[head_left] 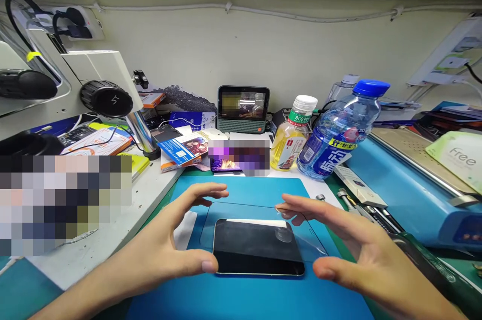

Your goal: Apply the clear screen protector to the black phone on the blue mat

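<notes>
"Against a pale wall (181,54), what crowds the black device (256,247)?"

"Blue-capped bottle (337,134) at one o'clock, microscope stand (103,71) at ten."

"And the grip?"

"Released: left hand (161,245) at nine o'clock, right hand (363,247) at three, fingers (205,190) parted and curved; left-thumb contact cannot be told. Between them it lies flat, a clear sheet (244,211) showing beyond."

"Room?"

"Bare blue mat (244,297) at six."

I have bright, even light here, with only soft shadows. The black smartphone (256,247) before me shines, and the smart display (241,104) carries reflections. The edges look stretched, and coarse pixel blocks hide two patches.
</notes>
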Motion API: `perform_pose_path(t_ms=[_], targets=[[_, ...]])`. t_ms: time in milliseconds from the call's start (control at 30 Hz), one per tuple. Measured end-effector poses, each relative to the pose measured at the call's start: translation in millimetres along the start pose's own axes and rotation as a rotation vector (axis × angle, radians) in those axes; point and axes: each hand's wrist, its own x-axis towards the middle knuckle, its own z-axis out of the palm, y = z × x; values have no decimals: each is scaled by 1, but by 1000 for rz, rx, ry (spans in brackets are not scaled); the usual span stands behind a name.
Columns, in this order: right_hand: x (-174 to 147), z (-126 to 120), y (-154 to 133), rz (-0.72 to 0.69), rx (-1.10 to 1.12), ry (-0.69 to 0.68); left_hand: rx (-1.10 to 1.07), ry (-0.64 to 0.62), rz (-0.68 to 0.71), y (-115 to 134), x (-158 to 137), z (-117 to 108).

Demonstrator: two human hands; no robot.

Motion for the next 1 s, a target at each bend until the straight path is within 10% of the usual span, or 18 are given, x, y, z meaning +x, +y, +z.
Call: perform_pose_path(t_ms=[1000], targets=[[-20, 10, 44, -92, -365, 12, 311, 33, 11, -19, -12, 31]])
